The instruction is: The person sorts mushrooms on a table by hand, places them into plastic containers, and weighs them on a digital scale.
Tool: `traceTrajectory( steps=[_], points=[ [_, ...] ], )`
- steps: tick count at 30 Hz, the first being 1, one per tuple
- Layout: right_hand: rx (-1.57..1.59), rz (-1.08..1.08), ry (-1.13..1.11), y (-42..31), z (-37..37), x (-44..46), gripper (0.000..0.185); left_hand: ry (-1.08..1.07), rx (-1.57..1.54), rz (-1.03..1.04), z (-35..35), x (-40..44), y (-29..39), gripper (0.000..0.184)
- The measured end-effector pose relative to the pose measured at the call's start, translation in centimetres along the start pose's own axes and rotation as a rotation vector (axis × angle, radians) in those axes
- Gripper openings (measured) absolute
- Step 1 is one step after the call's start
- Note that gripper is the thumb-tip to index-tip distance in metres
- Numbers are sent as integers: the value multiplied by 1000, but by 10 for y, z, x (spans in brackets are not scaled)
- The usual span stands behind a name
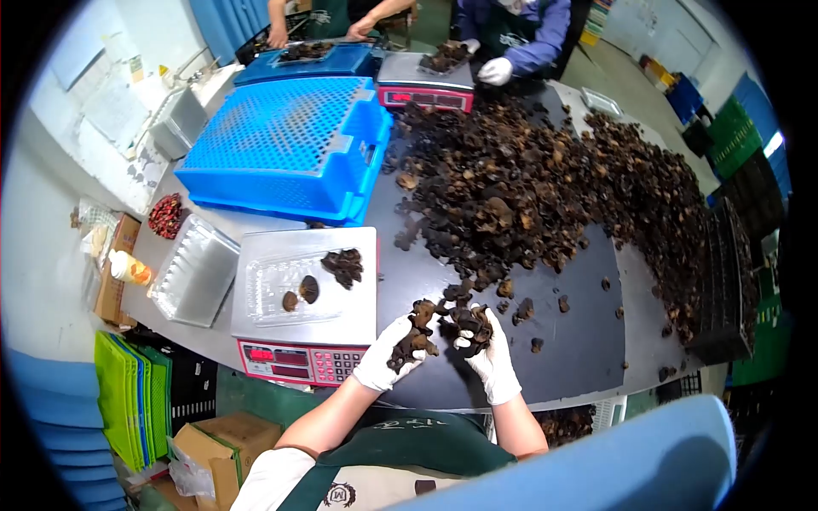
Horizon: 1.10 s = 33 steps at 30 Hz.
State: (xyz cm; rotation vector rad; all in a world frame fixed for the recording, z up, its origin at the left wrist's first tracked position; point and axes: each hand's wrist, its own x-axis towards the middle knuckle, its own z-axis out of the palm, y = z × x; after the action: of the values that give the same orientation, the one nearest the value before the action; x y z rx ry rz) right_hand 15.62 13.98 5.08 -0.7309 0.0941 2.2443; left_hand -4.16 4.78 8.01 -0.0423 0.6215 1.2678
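Grey metal worktop fills the middle of the room, partly covered by a dark mat. Across its far and right-hand parts spreads a big heap of dark mushrooms, with loose pieces scattered at the near edge and a black crate at the right end. Just beside that near edge, the left grip, in a white glove, is closed around a small cluster of mushrooms. The right grip, gloved too, grasps another bunch, and the two bunches are close together above the mat. Beside the right grip stands a red-fronted scale; on it is a clear tray with two small pieces in it and a larger clump at its right side. More clear trays stand to the left, near a bottle and a red bundle. Behind sits a blue basket. At the far side, a co-worker's gloved hand is near a second scale holding mushrooms; another person's bare hand is over a dark blue crate.
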Motion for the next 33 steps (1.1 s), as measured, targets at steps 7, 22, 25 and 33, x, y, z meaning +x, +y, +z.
traceTrajectory(
  steps=[7,22,25,33],
  points=[
    [-511,-119,-144,58,90,35,32,161,552,533,-6,-72,114,15],
    [-1805,-1074,-908,138,158,92,42,-6,1866,926,-75,-94,227,38],
    [-1629,-1037,-533,105,150,72,30,-37,1607,935,-94,-99,233,40],
    [-2142,-1288,423,-21,-2,112,38,190,1266,961,-117,-104,229,32]
  ],
)
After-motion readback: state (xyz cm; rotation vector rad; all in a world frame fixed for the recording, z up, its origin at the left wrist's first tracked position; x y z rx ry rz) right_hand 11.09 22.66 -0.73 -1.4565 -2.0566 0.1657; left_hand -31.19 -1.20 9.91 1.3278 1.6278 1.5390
